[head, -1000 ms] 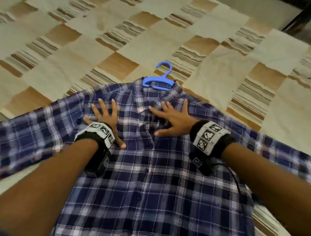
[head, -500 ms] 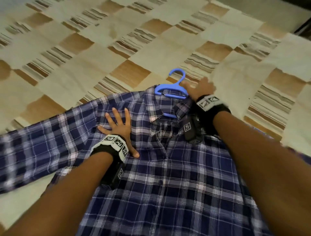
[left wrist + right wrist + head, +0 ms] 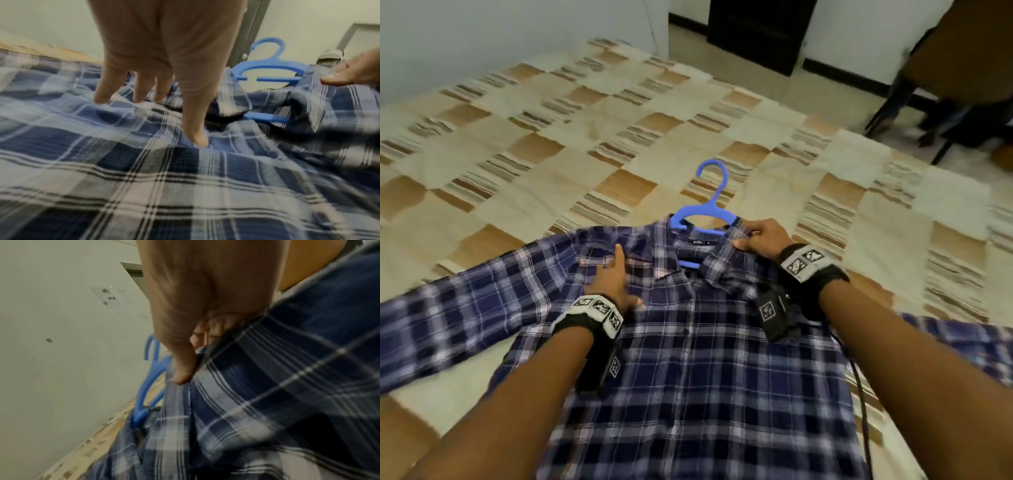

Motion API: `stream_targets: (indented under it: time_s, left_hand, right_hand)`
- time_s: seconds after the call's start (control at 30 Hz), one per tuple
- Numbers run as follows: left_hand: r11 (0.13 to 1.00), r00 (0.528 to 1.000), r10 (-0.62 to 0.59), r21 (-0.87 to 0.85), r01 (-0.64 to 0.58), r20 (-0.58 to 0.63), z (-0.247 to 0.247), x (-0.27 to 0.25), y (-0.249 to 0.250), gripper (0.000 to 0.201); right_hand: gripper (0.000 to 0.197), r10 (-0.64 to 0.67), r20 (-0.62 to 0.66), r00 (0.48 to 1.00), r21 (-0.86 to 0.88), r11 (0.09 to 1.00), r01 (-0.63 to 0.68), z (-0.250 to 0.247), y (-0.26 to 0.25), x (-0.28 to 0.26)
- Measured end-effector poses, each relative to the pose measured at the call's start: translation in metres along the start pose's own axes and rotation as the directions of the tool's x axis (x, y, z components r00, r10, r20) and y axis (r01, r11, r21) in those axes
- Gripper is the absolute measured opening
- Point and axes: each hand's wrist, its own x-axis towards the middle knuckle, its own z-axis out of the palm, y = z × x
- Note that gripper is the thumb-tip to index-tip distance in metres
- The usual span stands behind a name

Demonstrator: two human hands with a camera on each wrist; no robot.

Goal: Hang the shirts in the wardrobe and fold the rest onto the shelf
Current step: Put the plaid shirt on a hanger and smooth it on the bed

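A blue and white plaid shirt (image 3: 688,359) (image 3: 144,178) (image 3: 287,386) lies face up on the bed, sleeves spread to both sides. A blue plastic hanger (image 3: 705,212) (image 3: 267,65) (image 3: 148,386) sits inside its collar, hook pointing away from me. My left hand (image 3: 613,277) (image 3: 156,81) rests on the shirt's left chest with straight fingers. My right hand (image 3: 760,240) (image 3: 185,345) pinches the right side of the collar at the hanger's shoulder, thumb on top of the cloth.
The bed carries a beige and brown checked cover (image 3: 551,154). A white wall (image 3: 482,41) stands at the far left. A dark doorway (image 3: 760,31) and a dark chair (image 3: 945,85) are beyond the bed at the back right.
My right hand left the shirt's chest, reached up to the collar and now pinches it by the hanger. My left hand slid slightly up the chest. The head view has lifted.
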Motion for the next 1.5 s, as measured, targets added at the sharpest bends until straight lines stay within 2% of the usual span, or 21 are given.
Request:
stream_targets:
  time_s: [0.07, 0.17, 0.23, 0.3, 0.4, 0.47, 0.57, 0.67, 0.8, 0.87, 0.93, 1.0, 1.17, 1.2, 1.3, 1.37, 1.43, 1.5]
  left_hand:
    - [0.999, 0.980, 0.034, 0.014, -0.032, -0.197, -0.011, -0.027, 0.005, 0.095]
    - [0.982, 0.891, 0.148, 0.171, -0.081, -0.429, -0.039, -0.073, 0.027, 0.070]
    - [0.970, 0.842, 0.222, 0.198, -0.140, -0.491, -0.062, -0.106, 0.043, 0.060]
    - [0.960, 0.790, 0.279, 0.130, -0.249, -0.546, -0.090, -0.144, 0.055, 0.043]
    - [0.869, 0.645, 0.385, 0.026, -0.493, -0.660, -0.134, -0.213, 0.070, 0.015]
    - [0.790, 0.563, 0.445, 0.009, -0.614, -0.696, -0.157, -0.266, 0.081, 0.013]
    - [0.730, 0.480, 0.537, 0.098, -0.676, -0.694, -0.182, -0.334, 0.106, 0.017]
    - [0.665, 0.391, 0.591, 0.151, -0.732, -0.706, -0.197, -0.394, 0.142, 0.019]
    - [0.524, 0.252, 0.650, 0.183, -0.832, -0.717, -0.208, -0.474, 0.227, 0.027]
    - [0.449, 0.170, 0.663, 0.206, -0.869, -0.729, -0.208, -0.507, 0.271, 0.039]
    - [0.392, 0.120, 0.668, 0.211, -0.895, -0.734, -0.200, -0.537, 0.315, 0.040]
    - [0.372, 0.112, 0.675, 0.204, -0.906, -0.730, -0.183, -0.558, 0.360, 0.040]
    - [0.338, 0.188, 0.740, 0.115, -0.934, -0.646, -0.116, -0.579, 0.462, 0.041]
    - [0.338, 0.205, 0.748, 0.096, -0.936, -0.632, -0.101, -0.578, 0.480, 0.041]
    - [0.337, 0.254, 0.767, 0.033, -0.941, -0.588, -0.054, -0.578, 0.535, 0.047]
    - [0.315, 0.280, 0.811, -0.020, -0.949, -0.514, -0.016, -0.584, 0.571, 0.054]
    - [0.297, 0.289, 0.864, -0.045, -0.954, -0.413, 0.024, -0.595, 0.604, 0.058]
    - [0.272, 0.278, 0.906, -0.065, -0.960, -0.318, 0.058, -0.606, 0.636, 0.056]
  right_hand:
    - [0.023, -0.068, -0.078, 0.995, 0.044, 0.996, 0.071, -0.006, -0.004, -0.028]
    - [0.013, -0.206, -0.131, 0.970, 0.019, 0.977, 0.210, -0.025, -0.026, -0.076]
    - [0.011, -0.306, -0.153, 0.940, 0.033, 0.949, 0.315, -0.045, -0.049, -0.112]
    - [0.013, -0.400, -0.193, 0.896, 0.036, 0.910, 0.414, -0.070, -0.072, -0.154]
    - [0.012, -0.477, -0.218, 0.852, 0.008, 0.872, 0.490, -0.112, -0.108, -0.231]
    - [0.016, -0.480, -0.191, 0.856, 0.009, 0.871, 0.491, -0.134, -0.125, -0.282]
    - [0.021, -0.531, -0.174, 0.829, 0.011, 0.841, 0.541, -0.160, -0.136, -0.348]
    - [0.026, -0.537, -0.278, 0.796, 0.009, 0.828, 0.561, -0.195, -0.138, -0.415]
    - [0.017, -0.512, -0.512, 0.689, -0.088, 0.830, 0.551, -0.275, -0.128, -0.510]
    - [0.012, -0.526, -0.582, 0.620, -0.176, 0.826, 0.536, -0.316, -0.122, -0.556]
    - [0.008, -0.539, -0.616, 0.574, -0.240, 0.823, 0.515, -0.353, -0.109, -0.599]
    - [0.015, -0.526, -0.654, 0.544, -0.258, 0.830, 0.494, -0.387, -0.082, -0.632]
    - [0.057, -0.439, -0.747, 0.499, -0.265, 0.885, 0.383, -0.435, 0.015, -0.680]
    - [0.060, -0.429, -0.757, 0.492, -0.262, 0.890, 0.373, -0.445, 0.035, -0.685]
    - [0.035, -0.398, -0.780, 0.483, -0.230, 0.900, 0.369, -0.471, 0.093, -0.711]
    - [0.024, -0.350, -0.786, 0.509, -0.207, 0.925, 0.318, -0.481, 0.137, -0.731]
    - [0.013, -0.264, -0.800, 0.540, -0.135, 0.954, 0.267, -0.490, 0.181, -0.755]
    - [0.010, -0.163, -0.819, 0.550, -0.030, 0.970, 0.242, -0.506, 0.223, -0.779]
